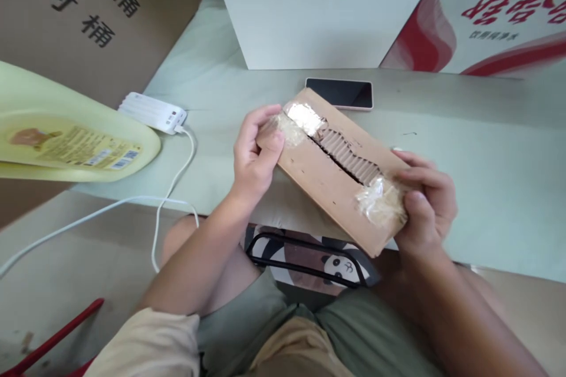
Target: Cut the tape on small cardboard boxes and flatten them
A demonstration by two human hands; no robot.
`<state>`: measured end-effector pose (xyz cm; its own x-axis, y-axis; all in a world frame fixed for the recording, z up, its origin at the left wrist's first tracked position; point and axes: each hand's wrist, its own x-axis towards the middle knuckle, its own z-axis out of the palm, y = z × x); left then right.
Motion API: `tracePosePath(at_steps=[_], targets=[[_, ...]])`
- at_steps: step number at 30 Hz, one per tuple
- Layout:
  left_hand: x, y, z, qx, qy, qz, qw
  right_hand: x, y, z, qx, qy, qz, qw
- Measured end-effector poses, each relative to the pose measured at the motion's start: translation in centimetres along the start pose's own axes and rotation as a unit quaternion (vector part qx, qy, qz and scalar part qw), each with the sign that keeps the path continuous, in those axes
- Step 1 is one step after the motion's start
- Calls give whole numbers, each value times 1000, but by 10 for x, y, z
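One taped, torn corrugated cardboard box (331,172) is held over near edge of pale-green table surface (486,188), long axis slanting far-left to near-right, left hand (253,159) closed on far end, right hand (432,197) closed on near end, neither hand nearer.

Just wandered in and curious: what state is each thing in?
Cardboard box: tilted, torn, seam gaping between taped ends.
Left fingers: gripping the box.
Right fingers: gripping the box.
Phone: face up, screen dark.
Power bank: cable plugged in.
Yellow container: can't tell if open.
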<state>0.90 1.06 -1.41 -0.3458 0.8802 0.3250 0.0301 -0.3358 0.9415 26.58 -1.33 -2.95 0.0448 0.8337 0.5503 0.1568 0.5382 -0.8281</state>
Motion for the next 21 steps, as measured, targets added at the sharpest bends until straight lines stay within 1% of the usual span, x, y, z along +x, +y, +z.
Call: tracePosePath(at_steps=[2, 5, 7, 9, 13, 17, 21], targets=[[-3, 3, -5, -10, 4, -11, 1000, 0, 0, 3, 15, 3, -4, 1000], [-6, 6, -12, -13, 20, -21, 999, 1, -3, 5, 0, -15, -6, 1000], [-9, 7, -17, -6, 20, -15, 1000, 1, -7, 7, 0, -28, -8, 1000], [-10, 6, -20, 5, 16, -1, 1000, 0, -10, 8, 12, -26, -10, 1000], [-12, 3, -20, 20, 3, 22, 1000, -2, -9, 6, 43, -36, -1, 998], [-8, 2, -18, 8, 0, 9, 1000, -5, -4, -1, 54, -69, 15, 996], [0, 5, -22, 26, -36, 27, 999, -7, -6, -6, 68, -117, 13, 991]])
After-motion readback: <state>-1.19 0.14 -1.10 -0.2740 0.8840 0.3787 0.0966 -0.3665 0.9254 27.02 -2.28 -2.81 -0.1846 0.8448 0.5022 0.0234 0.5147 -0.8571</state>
